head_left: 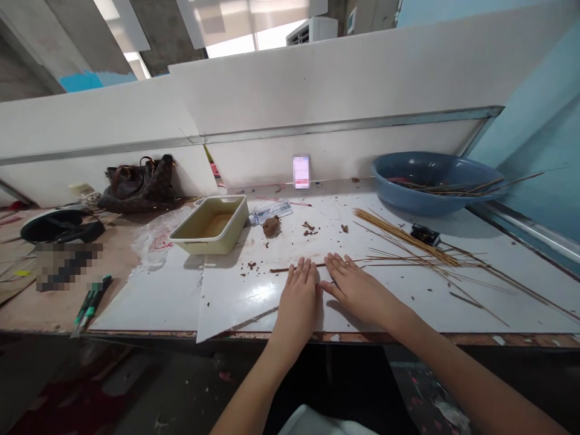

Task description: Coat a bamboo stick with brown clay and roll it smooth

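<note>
Both my hands lie palm down on the white board, side by side. My left hand [299, 296] is flat with fingers stretched forward, its fingertips over a thin brown clay-coated stick [280, 270] that pokes out to the left. My right hand [356, 284] is flat too, fingers slightly spread and thumb pointing at the left hand; its fingertips rest along the same stick. What lies under the palms is hidden. Beyond the hands sit a brown lump of clay [271, 226] and small crumbs [310, 229]. To the right lies a bundle of thin sticks [403, 235].
A blue basin [421, 202] with sticks stands back right, near a small black object [425, 234]. Left of the clay are a pale rectangular tub [212, 246], a plastic bag [156, 241] and a brown handbag [140, 190]. Green-handled cutters [93, 302] lie far left. A phone [301, 172] leans against the partition.
</note>
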The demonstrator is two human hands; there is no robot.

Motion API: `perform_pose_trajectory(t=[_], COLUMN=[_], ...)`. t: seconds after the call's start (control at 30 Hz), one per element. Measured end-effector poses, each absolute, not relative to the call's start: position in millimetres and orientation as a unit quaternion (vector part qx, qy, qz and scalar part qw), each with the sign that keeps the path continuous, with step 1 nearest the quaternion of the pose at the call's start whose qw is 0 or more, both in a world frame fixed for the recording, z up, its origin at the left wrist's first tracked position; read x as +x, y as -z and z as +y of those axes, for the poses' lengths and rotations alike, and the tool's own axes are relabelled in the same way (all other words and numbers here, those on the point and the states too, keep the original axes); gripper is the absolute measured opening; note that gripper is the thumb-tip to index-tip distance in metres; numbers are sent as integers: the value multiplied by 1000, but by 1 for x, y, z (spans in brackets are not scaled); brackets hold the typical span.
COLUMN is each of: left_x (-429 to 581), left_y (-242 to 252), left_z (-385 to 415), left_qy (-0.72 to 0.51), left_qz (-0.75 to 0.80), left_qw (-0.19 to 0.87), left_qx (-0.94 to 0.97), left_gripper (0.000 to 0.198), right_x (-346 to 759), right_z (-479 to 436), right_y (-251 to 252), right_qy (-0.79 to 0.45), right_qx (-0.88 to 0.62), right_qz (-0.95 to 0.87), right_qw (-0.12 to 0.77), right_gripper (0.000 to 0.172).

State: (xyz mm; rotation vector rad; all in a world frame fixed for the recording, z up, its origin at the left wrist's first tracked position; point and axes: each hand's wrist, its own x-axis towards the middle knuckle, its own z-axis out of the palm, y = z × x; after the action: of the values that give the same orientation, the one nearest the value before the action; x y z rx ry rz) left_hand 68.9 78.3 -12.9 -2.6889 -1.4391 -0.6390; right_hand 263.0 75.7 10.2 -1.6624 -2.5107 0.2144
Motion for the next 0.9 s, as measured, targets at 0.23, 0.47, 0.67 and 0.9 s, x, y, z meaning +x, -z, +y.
perform_pose_trajectory(t=[0.23, 0.47, 0.67, 0.9], left_x=[77, 75, 67, 67], left_y=[20, 16, 19, -1], left_z=[86, 83, 63, 84], left_qy=[147, 121, 102, 71], left_qz=[-483, -520, -524, -551], left_qw=[-5, 7, 23, -14], left_qx=[-863, -845, -845, -832], left_gripper=[55, 60, 56, 57], right_x=[255, 237, 237, 231], right_z=[72, 81, 56, 78], right_y=[-23, -18, -6, -17], right_qy=[-62, -102, -117, -116], right_qx=[-530, -527, -540, -562], right_qz=[-843, -841, -829, -816], right_qw=[71, 70, 88, 61], right_gripper=[75, 77, 90, 97])
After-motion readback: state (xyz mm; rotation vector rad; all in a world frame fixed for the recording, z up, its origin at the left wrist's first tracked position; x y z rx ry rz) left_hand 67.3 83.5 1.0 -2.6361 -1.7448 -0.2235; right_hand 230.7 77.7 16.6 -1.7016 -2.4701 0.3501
